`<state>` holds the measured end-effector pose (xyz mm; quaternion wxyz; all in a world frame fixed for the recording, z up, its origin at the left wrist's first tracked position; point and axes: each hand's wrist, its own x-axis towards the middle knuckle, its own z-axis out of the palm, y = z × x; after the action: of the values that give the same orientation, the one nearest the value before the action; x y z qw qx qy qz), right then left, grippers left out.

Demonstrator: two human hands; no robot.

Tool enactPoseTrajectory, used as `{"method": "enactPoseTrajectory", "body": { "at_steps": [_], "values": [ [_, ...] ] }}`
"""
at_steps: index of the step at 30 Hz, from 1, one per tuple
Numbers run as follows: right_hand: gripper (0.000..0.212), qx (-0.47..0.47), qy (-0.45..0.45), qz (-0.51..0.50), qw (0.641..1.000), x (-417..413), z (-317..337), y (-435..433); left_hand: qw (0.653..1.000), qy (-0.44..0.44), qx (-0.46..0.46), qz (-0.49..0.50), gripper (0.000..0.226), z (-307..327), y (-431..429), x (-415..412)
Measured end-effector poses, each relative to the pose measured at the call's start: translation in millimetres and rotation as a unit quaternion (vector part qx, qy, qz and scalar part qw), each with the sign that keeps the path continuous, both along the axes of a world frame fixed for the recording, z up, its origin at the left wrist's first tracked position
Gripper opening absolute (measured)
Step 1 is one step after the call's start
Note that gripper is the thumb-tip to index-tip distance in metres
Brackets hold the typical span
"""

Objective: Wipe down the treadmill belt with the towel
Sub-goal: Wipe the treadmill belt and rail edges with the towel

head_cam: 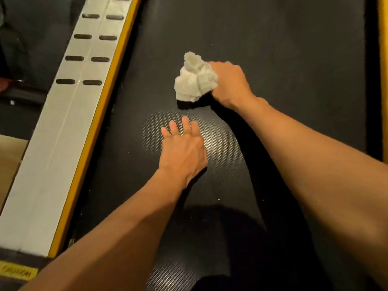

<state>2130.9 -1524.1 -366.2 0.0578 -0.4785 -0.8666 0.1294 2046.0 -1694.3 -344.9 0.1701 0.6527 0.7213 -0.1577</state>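
Dark textured treadmill belt (273,59) fills the view, with the bunched white towel (195,80) pressed near its middle, clenched in the right hand (228,85) for scrubbing. Nearer the belt's left edge, the left hand (182,150) lies flat and empty, probably bracing, beside the grey side rail (63,127).

A: Head cam is looking steeply down, close over the dark textured treadmill belt (283,59).
B: Facing along it; the grey slotted side rail with yellow edge (63,127) is running diagonally at left.
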Motion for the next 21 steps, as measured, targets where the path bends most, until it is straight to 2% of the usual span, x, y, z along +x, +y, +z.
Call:
{"method": "enactPoseTrajectory", "body": {
  "at_steps": [2, 5, 8, 10, 12, 13, 15, 18, 20, 21],
  "values": [
    [0.006, -0.037, -0.016, 0.062, 0.997, 25, 12, -28, 0.996, -0.064, 0.005, 0.061, 0.057, 12, -3, -9],
    [0.008, -0.128, -0.014, 0.101, 0.987, 74, 28, -96, 0.963, -0.211, 0.042, 0.161, 0.051, 20, -15, -33],
    [0.014, -0.241, -0.005, 0.151, 0.959, 118, 42, -172, 0.959, -0.219, 0.083, 0.159, 0.045, 30, -18, -36],
    [0.016, -0.301, 0.052, 0.099, 0.947, 138, 54, -189, 0.961, -0.217, 0.091, 0.147, 0.043, 39, -15, -18],
    [0.022, -0.277, 0.13, -0.062, 0.95, 154, 58, -169, 0.963, -0.22, 0.093, 0.123, 0.041, 47, -15, 8],
    [0.027, -0.228, 0.131, -0.131, 0.956, 162, 59, -152, 0.966, -0.219, 0.088, 0.104, 0.04, 49, -16, 22],
    [0.023, -0.164, 0.108, -0.197, 0.96, 181, 60, -130, 0.973, -0.209, 0.068, 0.068, 0.039, 53, -22, 46],
    [0.008, -0.142, 0.05, -0.202, 0.968, 186, 56, -151, 0.985, -0.165, 0.031, 0.031, 0.032, 52, -33, 63],
    [0.011, -0.148, -0.014, -0.151, 0.977, 180, 49, -194, 0.99, -0.142, 0.002, 0.009, 0.03, 49, -42, 67],
    [0.013, -0.157, -0.017, -0.111, 0.981, 177, 46, -220, 0.991, -0.134, -0.008, -0.006, 0.031, 47, -47, 69]
  ]
}}
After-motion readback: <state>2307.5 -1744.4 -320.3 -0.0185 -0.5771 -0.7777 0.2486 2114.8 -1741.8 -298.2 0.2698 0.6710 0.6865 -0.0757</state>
